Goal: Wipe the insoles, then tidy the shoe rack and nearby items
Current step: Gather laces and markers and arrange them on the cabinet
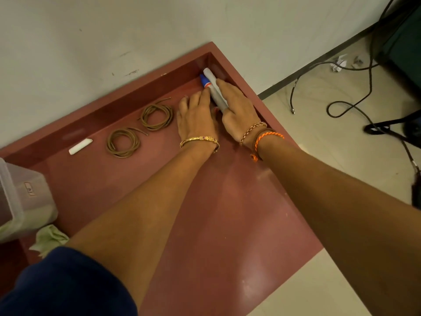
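Reddish-brown and rimmed, the shelf top point(205, 213) sits against a pale wall, with tiled floor and black cables point(355, 103) off its right edge. Both hands meet in its far right corner: the left hand point(197, 117) lies with fingers straight and together against a blue-capped marker point(204, 81), while the right hand point(237, 106) presses flat, fingers extended, along a grey marker point(215, 90) — the two pens side by side, touching. Along the far edge lie two coiled brown laces point(157, 116) and a white chalk-like stick point(80, 146). At the left edge stand a clear plastic box point(20, 201) and a crumpled green cloth point(50, 239).
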